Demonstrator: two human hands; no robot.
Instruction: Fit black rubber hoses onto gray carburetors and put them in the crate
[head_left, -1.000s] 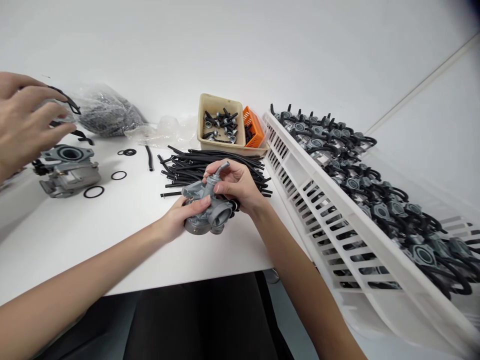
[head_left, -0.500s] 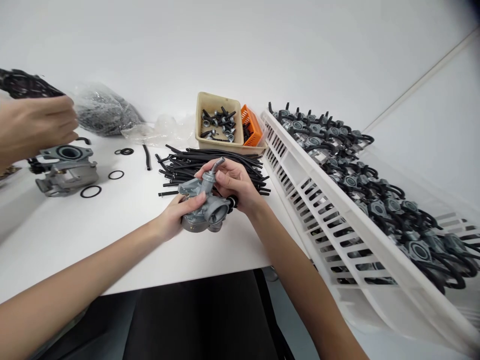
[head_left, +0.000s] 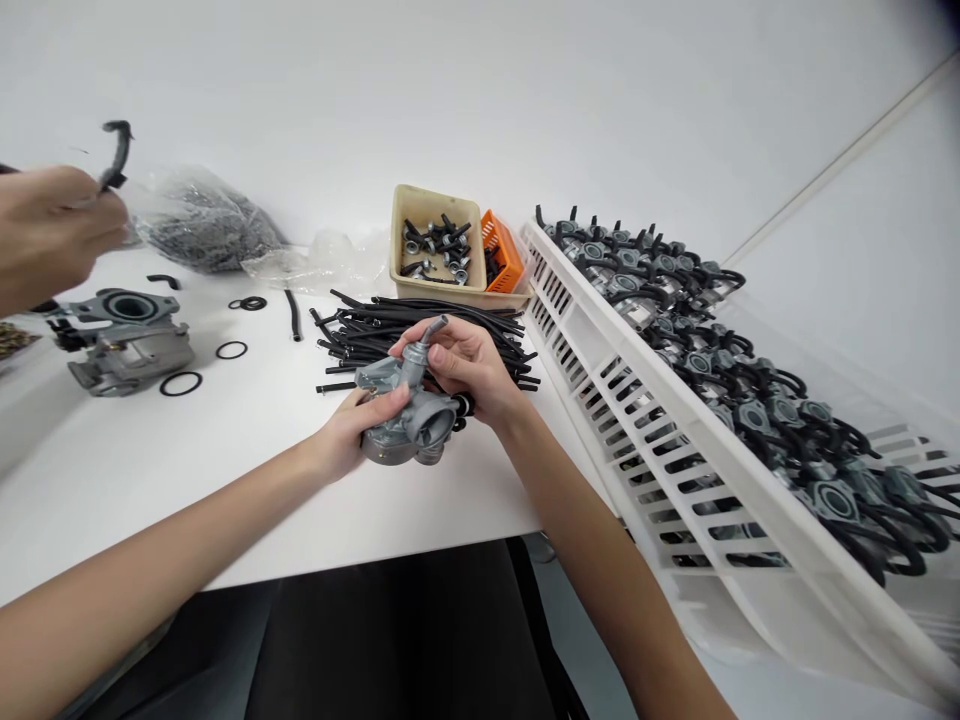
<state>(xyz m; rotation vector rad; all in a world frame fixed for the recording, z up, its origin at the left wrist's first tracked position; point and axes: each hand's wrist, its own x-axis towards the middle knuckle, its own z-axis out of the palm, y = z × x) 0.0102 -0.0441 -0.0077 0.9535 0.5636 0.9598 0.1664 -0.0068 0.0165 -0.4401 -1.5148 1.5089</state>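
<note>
A grey metal carburetor [head_left: 401, 425] is held between my two hands above the white table, its threaded cap with a thin metal spout pointing up. My left hand [head_left: 352, 435] grips the body from the left, thumb across its front. Around the cap and the far right side curl the fingers of my right hand [head_left: 476, 370]; its thumb lies beside the cap. A round black part [head_left: 463, 405] sits at the carburetor's right side. Just behind my hands lies a pile of black rubber hoses [head_left: 375, 330].
At left, a co-worker's hand [head_left: 60, 230] holds a short bent black hose [head_left: 118, 155] over another carburetor [head_left: 131, 345]. Black O-rings [head_left: 181, 383] lie nearby. A beige bin [head_left: 397, 240] and orange basket [head_left: 514, 255] stand behind. A white crate [head_left: 675, 420] of carburetors is at right.
The co-worker's hand has moved left and now shows a short bent hose; the dark bundle beside it is mostly out of view. My hands and the carburetor have barely moved.
</note>
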